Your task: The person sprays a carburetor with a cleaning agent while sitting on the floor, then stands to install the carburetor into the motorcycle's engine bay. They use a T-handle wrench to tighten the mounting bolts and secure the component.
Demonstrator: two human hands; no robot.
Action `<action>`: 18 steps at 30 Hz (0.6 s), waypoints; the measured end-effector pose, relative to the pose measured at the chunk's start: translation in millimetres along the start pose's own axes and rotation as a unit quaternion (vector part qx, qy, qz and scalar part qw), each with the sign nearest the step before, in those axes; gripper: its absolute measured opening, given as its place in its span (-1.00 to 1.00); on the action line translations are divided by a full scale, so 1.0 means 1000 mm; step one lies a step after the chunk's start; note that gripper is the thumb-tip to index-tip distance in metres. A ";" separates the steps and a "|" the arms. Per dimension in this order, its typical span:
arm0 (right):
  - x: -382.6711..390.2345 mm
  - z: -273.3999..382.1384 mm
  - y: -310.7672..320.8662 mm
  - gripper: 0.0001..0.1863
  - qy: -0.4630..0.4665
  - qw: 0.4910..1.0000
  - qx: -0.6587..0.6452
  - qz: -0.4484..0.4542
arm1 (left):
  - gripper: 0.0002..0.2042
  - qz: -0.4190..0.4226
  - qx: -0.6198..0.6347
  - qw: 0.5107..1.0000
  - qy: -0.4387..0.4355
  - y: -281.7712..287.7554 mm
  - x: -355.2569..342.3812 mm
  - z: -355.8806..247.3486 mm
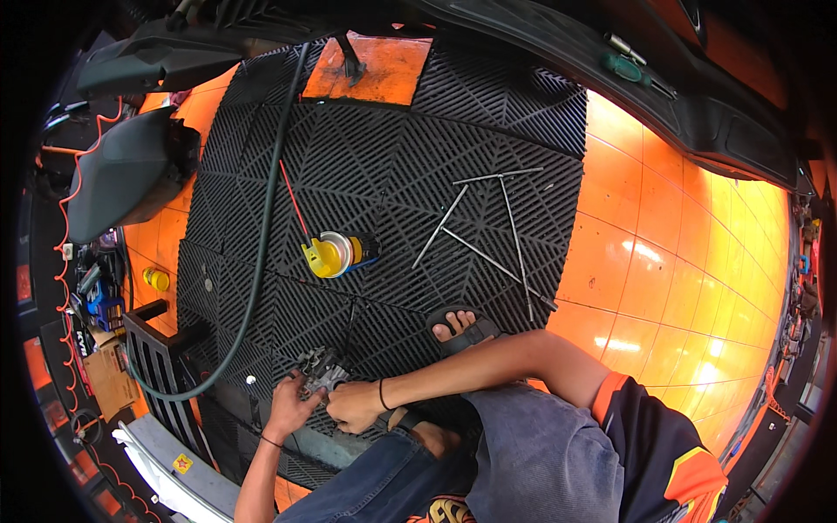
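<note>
Metal part [328,376]: one o'clock from left hand [291,408], eleven from right hand [355,407]; long axis unclear!
Left: pinching its near side.
Right: equally close, curled; fingertips hidden, can't tell grip.

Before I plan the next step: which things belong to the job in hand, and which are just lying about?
In hand or likely in use:
- metal part, at left hand and right hand
- yellow-capped spray can
- T-handled tools

Apparently lying about:
- dark seat-like piece
- cardboard box
- small yellow container
</note>
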State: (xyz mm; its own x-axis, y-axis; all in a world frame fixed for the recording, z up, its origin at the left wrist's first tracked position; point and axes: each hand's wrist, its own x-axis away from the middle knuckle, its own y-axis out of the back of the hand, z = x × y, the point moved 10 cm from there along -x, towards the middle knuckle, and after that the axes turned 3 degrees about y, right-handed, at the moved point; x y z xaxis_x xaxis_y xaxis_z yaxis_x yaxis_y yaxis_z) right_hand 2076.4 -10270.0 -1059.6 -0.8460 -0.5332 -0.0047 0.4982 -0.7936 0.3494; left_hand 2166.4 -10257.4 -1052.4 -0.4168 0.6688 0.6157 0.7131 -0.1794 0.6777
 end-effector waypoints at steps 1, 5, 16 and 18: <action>0.000 0.001 -0.001 -0.75 0.002 1.000 0.016 0.000 | -0.61 -0.002 0.004 1.000 0.002 0.000 0.001 -0.001; -0.001 0.006 -0.010 -0.76 0.039 0.990 0.133 0.016 | -0.61 0.008 -0.009 1.000 0.020 -0.004 0.000 0.009; 0.004 0.009 -0.027 -0.77 0.061 0.962 0.259 0.067 | -0.59 -0.014 -0.006 1.000 -0.007 -0.003 -0.003 0.008; 0.006 0.014 -0.027 -0.77 0.067 0.956 0.270 0.088 | -0.59 -0.010 -0.007 1.000 0.003 -0.003 -0.003 0.009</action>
State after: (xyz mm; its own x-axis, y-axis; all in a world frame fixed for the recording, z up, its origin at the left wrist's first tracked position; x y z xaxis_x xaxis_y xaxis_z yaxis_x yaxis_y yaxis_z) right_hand 2055.3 -10248.0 -1055.4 -0.7077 -0.7064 -0.0084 0.4297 -0.4399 0.7886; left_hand 2170.4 -10252.0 -1059.9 -0.4353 0.6676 0.6041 0.6960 -0.1761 0.6961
